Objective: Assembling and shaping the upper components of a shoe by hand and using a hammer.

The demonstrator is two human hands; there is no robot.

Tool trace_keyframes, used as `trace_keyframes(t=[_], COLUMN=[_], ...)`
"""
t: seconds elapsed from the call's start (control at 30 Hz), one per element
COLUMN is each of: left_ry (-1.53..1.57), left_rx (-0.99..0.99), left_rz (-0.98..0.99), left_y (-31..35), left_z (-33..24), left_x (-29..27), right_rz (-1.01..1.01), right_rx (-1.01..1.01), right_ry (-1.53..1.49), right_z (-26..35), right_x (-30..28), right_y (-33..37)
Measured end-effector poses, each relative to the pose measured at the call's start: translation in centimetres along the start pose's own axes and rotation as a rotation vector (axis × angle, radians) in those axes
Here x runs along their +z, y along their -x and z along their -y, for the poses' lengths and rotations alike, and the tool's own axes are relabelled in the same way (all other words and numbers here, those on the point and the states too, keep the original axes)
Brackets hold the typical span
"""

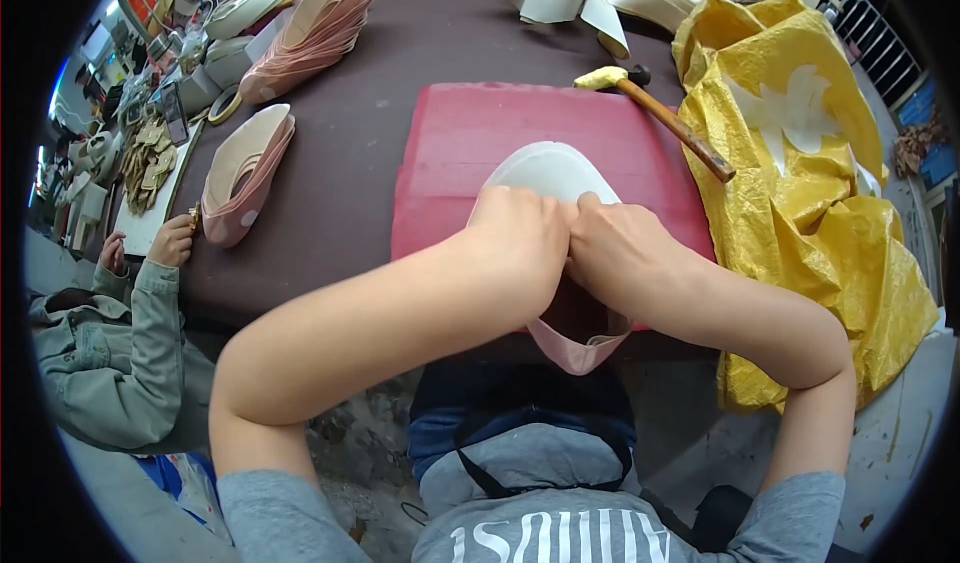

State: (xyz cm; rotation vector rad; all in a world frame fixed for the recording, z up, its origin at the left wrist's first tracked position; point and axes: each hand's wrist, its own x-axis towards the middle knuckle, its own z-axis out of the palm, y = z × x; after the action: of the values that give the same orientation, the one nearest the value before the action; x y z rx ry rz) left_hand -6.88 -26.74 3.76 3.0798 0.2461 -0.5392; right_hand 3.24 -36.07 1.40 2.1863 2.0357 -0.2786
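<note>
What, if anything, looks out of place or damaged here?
Just the hammer: slanted across the far-right corner of the red mat, partly over the yellow bag, it looks casually dropped. No spill or damage is evident, though the left hand and right hand partly hide the shoe piece.

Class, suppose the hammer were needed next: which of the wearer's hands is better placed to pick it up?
Probably the right hand: the hammer lies on that side, its handle slanting back to the right, while the left hand is farther away. Both hands are on the shoe upper.
</note>
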Motion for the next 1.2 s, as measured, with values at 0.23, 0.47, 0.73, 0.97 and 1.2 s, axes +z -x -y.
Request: trace_keyframes(t=[0.23,0.47,0.73,0.97,1.2], left_ry=[0.328,0.631,0.657,0.762,1.019], left_rx=[0.177,0.153,-0.024,-0.231,-0.242], left_rz=[-0.254,-0.608,-0.804,-0.551,-0.488], left_y=[2.1,5.6,3.3,3.0,3.9], left_z=[4.4,5.0,3.9,3.4,2.8], left_x=[3.0,8.7,7.0,6.7,6.7], right_rz=[-0.241,-0.513,-0.413,-0.249,-0.201], right_rx=[-0.313,-0.402,-0.171,-0.118,-0.209], right_ry=[-0.024,-0.363,-0.646,-1.084,-0.924], right_z=[-4.3,-7.9,-6.8,-7.0,-5.0], right_x=[0.6,3.7,1.0,2.1,1.2], right_y=[1.0,3.4,0.2,-3.6,-4.9])
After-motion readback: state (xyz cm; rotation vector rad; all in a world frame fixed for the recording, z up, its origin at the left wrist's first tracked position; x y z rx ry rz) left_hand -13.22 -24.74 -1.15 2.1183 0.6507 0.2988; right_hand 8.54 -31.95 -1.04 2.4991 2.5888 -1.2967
